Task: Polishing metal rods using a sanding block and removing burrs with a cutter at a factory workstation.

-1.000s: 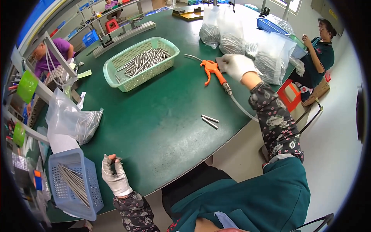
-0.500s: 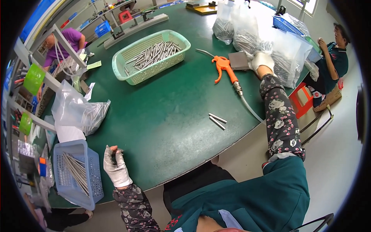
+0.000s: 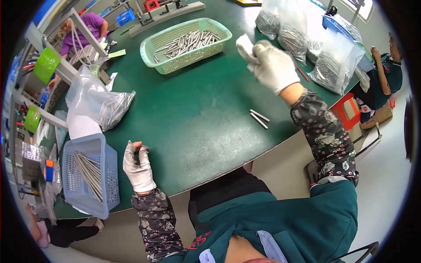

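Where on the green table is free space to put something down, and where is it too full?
The widest bare patch of the green table lies between the green basket, the left hand and the two loose rods. The near edge beside the left hand is also free. It is crowded at the left, around the blue basket and the plastic bag, and behind the right hand, where filled bags stand.

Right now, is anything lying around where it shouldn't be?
Yes: two metal rods lie loose on the green table, apart from the rods kept in the green basket and blue basket. Nothing looks spilled or broken.
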{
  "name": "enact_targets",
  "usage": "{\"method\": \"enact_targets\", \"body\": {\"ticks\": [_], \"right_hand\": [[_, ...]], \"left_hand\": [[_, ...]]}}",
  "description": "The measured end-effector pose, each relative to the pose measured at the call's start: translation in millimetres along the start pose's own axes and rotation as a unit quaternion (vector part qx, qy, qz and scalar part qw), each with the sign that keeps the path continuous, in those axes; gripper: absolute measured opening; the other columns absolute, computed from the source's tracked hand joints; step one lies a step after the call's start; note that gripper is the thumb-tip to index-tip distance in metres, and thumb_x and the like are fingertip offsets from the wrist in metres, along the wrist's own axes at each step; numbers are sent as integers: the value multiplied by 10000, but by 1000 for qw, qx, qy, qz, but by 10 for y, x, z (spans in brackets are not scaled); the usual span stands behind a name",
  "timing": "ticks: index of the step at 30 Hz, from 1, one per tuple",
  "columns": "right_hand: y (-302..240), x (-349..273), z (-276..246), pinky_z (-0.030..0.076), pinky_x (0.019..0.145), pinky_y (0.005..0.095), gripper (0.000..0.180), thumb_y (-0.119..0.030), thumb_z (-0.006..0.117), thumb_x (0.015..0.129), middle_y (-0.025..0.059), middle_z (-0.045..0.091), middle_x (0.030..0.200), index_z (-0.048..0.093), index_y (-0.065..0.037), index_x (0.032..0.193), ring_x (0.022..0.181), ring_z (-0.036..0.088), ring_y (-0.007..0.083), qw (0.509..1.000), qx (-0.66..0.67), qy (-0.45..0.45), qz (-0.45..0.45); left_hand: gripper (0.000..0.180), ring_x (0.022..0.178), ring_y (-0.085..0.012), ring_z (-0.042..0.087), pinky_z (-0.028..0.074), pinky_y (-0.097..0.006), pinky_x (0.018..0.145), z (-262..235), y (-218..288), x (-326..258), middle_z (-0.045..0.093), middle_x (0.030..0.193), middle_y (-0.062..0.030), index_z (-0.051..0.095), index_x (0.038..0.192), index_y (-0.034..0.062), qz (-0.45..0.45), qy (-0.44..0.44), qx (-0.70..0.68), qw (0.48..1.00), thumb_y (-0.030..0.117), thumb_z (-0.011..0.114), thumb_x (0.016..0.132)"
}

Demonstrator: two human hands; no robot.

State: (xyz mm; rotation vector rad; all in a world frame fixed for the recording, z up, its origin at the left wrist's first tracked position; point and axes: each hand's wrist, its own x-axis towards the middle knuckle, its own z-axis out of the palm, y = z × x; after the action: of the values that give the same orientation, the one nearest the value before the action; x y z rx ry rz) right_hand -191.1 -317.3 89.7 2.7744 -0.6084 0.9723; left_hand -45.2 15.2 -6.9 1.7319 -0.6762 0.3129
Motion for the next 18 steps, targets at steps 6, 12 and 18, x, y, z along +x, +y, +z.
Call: {"method": "enact_targets", "body": {"ticks": [6,12,18], "right_hand": [[-297,52,567,415,815,390,280,-106,433,789,209,483,1073,438,-34,1059,995,506,333,910,16,-408,68],[-861,256,530,383,887,374,476,-135,489,752,186,461,1176,345,2,1184,1080,463,312,842,134,-414,319],[-2433,-759,88,480,591,387,304,-103,454,752,168,518,856,444,-35,1048,731,573,309,827,283,-352,-335]], "left_hand": [[182,646,-106,534,446,-214,592,13,30,-15,547,771,-51,518,953,-15,28,-17,-15,999,-38,511,772],[303,592,-165,531,429,-273,534,-22,31,57,554,761,-82,500,1043,41,155,-21,88,984,-10,550,749],[217,637,-170,513,444,-313,640,-321,507,71,544,739,-96,494,1018,27,134,52,18,989,56,525,805]]}}
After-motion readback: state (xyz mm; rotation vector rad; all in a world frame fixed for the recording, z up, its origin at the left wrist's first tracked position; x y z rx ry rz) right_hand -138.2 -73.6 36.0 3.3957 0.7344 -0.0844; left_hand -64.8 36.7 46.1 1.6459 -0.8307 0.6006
